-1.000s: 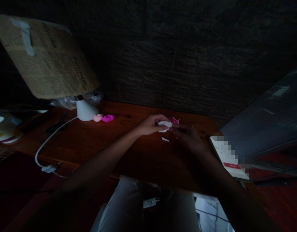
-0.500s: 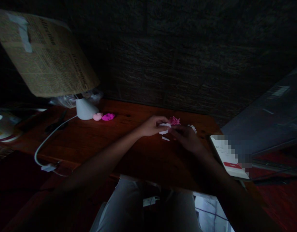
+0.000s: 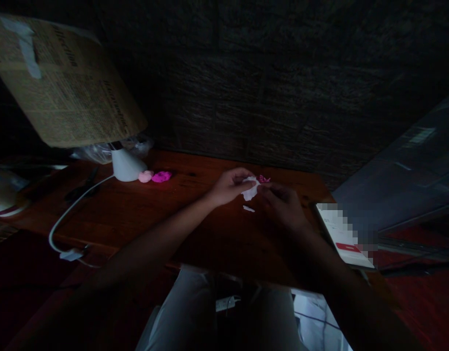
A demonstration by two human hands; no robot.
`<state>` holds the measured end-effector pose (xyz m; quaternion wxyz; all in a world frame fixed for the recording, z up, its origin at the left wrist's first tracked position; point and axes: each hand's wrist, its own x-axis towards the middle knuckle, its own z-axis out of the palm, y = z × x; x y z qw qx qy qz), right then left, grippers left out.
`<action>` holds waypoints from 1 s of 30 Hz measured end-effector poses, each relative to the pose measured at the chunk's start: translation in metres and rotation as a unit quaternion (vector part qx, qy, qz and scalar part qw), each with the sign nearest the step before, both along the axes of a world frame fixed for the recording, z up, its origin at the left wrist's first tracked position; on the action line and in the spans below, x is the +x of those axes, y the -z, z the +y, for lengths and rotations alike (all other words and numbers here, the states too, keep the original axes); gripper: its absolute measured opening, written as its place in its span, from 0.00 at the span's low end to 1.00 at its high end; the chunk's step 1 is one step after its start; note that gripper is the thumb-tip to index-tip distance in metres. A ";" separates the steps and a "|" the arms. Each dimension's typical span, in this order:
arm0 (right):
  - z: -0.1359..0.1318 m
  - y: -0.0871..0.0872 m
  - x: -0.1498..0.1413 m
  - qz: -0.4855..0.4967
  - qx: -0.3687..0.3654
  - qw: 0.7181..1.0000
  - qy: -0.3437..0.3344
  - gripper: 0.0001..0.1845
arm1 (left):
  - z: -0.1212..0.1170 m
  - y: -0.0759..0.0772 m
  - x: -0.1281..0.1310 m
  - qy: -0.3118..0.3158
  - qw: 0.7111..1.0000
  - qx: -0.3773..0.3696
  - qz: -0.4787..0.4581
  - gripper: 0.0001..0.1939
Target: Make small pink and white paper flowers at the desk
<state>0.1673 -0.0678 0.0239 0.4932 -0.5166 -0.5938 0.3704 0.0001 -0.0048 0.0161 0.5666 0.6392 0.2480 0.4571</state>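
1. Thin white piece point(image 3: 249, 192), ragged-edged, kinda papery, over the bench point(image 3: 209, 239).
2. Left hand point(image 3: 229, 185) pinches it, thumb on top.
3. Right hand point(image 3: 285, 204) curled at its 3 o'clock edge, can't tell if gripping.
4. Small scrap point(image 3: 248, 208) at 6 o'clock.

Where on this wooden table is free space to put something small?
The tabletop looks bare between the magenta lump and the left hand. Crowded: around the white piece, where the right hand, pink cluster and white scrap are close.
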 end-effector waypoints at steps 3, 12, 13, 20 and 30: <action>-0.001 -0.002 0.001 0.004 0.021 0.999 0.029 0.19 | 0.004 0.000 0.003 -0.011 0.994 -0.090 -0.061 0.13; -0.002 -0.005 0.011 0.005 0.009 0.999 0.049 0.18 | 0.034 -0.002 -0.033 -0.087 0.993 -0.083 0.008 0.17; -0.002 -0.004 0.010 0.003 0.005 0.999 0.040 0.18 | 0.033 -0.001 -0.034 -0.055 0.996 -0.051 0.056 0.17; 0.000 -0.001 0.007 0.042 -0.018 0.999 0.011 0.17 | 0.027 0.011 -0.035 0.025 0.921 0.178 0.346 0.09; 0.001 0.000 0.007 0.052 -0.037 0.998 -0.003 0.19 | 0.033 0.013 -0.034 0.079 0.981 0.059 0.168 0.15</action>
